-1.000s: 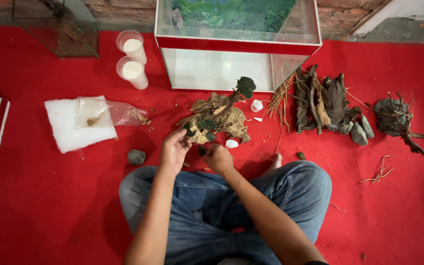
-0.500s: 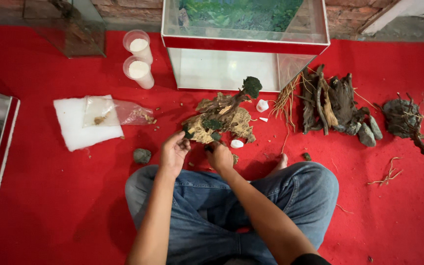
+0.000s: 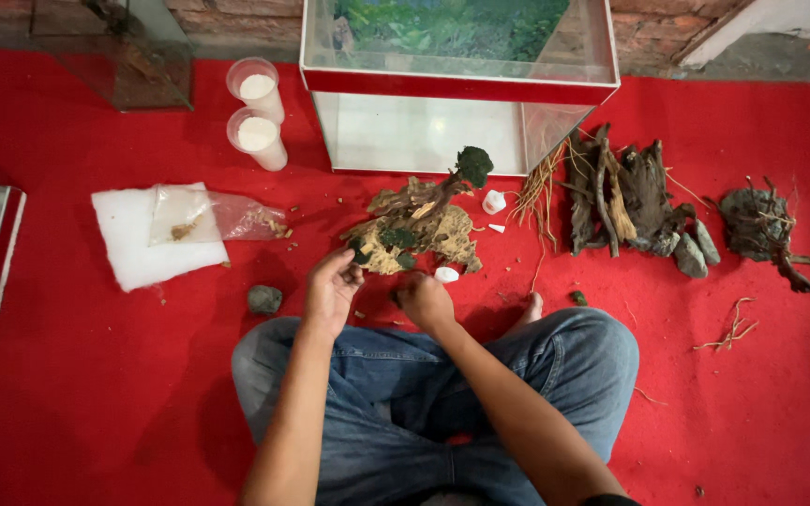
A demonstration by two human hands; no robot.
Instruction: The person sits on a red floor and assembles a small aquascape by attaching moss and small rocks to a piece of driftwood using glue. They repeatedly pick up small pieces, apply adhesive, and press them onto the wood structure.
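The left hand (image 3: 332, 290) reaches forward from a bent, outstretched forearm, palm turned inward, fingers loosely curled with the fingertips pinched near the near left edge of the rock and driftwood piece (image 3: 414, 230); whether anything is held between them cannot be told. The right hand (image 3: 424, 302) sits just beside it, knuckles up, fingers closed in a loose fist close to the floor, just short of the same piece; what it grips, if anything, is hidden.

Just beyond the right hand lies a small white cap (image 3: 446, 275). To the left of the left hand rests a grey stone (image 3: 264, 299), and farther out a white pad (image 3: 142, 248) with a clear plastic bag (image 3: 213, 217) on it. Past the driftwood piece stands a glass tank (image 3: 424, 131); well to the right of both hands lies a pile of dark roots (image 3: 625, 192).
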